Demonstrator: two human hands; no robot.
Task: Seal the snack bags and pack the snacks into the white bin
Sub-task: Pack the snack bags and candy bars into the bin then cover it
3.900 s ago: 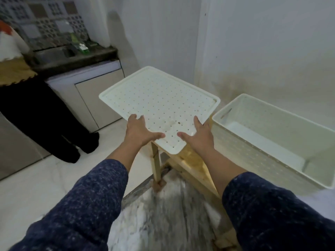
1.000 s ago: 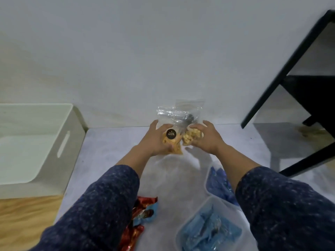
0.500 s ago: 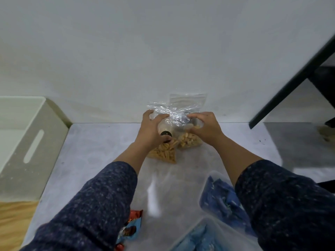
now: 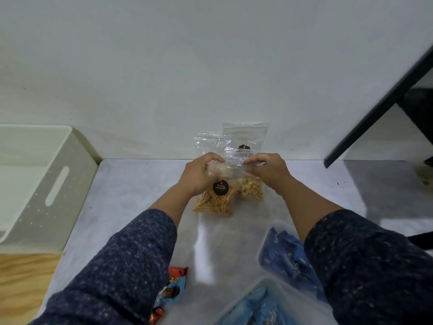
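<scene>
Fingers of left hand curled and pinching clear film at top of front snack bag; fingers of right hand likewise pinching same film from right side. Both hands meeting over bag mouth, thumbs tucked under.

Nearest, at bottom edge: red and blue wrapped snacks lying on grey tabletop, beside left sleeve. Near right: two clear tubs holding blue packets, partly covered by right sleeve.

Farther, mid-table: front snack bag filled with orange sticks, round black label facing up, bag resting on tabletop between both hands. Just right and touching it, second bag with pale nuggets, its clear top standing up against white wall, mouth state unclear.

Far left: white bin, off table edge, slot handle facing bags, well apart from them. Far right: dark slanted frame against wall.
</scene>
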